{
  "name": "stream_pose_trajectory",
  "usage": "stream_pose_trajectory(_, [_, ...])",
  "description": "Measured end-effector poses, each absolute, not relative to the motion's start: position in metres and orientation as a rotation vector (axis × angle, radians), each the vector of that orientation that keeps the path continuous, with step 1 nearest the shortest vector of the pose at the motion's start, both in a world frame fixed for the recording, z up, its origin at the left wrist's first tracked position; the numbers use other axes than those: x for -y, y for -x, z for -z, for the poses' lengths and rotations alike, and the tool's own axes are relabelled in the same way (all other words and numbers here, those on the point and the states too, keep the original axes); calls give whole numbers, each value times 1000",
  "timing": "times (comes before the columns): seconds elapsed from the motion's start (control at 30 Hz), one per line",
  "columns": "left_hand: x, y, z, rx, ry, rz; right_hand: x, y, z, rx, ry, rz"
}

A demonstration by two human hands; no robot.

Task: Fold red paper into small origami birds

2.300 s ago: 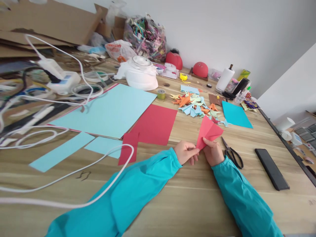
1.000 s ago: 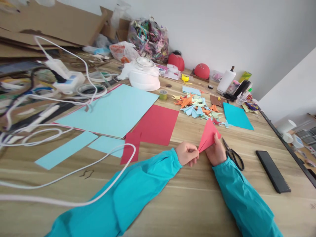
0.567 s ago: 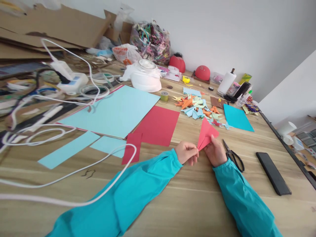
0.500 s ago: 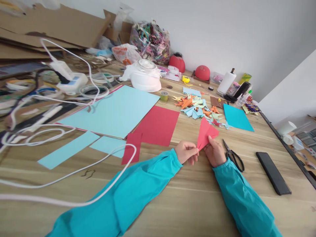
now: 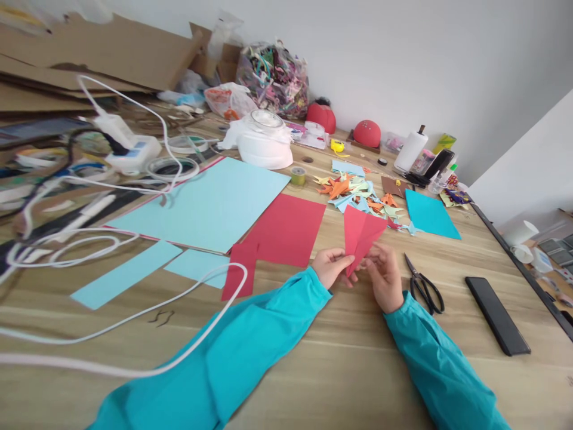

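A folded piece of red paper (image 5: 362,237), wide at the top and narrowing to a point at the bottom, is held up above the table with a crease down it. My left hand (image 5: 331,269) pinches it near the lower tip, thumb in front. Curled fingers of my right hand (image 5: 385,276) are at its lower right edge, part of them behind the paper. Right of that hand lie black-handled scissors (image 5: 425,288). Behind the paper is a heap of small folded paper figures (image 5: 353,190) in orange, blue, yellow and green.
Large light blue sheets (image 5: 201,206), a red sheet (image 5: 290,230) and cut blue strips (image 5: 128,273) lie at left. A white cable (image 5: 188,351) loops over my left sleeve. A black phone (image 5: 496,315) lies at right, a turquoise sheet (image 5: 432,214) further back.
The red paper has moved slightly left and turned, now showing two flaps spread at the top. My right hand has shifted from the paper's front face to its lower right edge.
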State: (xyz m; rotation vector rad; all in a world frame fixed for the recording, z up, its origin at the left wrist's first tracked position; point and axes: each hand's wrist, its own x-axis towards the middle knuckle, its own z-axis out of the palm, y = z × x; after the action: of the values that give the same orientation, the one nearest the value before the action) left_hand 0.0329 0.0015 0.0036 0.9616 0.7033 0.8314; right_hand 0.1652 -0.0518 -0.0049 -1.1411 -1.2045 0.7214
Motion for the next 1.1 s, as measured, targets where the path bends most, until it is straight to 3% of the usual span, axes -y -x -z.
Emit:
stream_pose_trajectory(0.37, [6, -33, -7, -681, -1138, -834, 57, -168, 3, 1543, 1285, -486])
stream_pose_trajectory(0.5, [-2, -28, -7, -898, -1288, -1105, 59, -165, 5, 1501, 1250, -516])
stream_pose_trajectory(0.7, [-2, -16, -2, -1042, -2008, -1517, 60, -165, 7, 1615, 1285, -369])
stream_pose_trajectory(0.93, [8, -11, 0, -892, -2631, -1496, 62, -168, 8, 1635, 1325, -232])
stream_pose_trajectory(1.1, [7, -13, 3, -826, -2491, -1495, 60, -167, 1, 1501, 1307, -327])
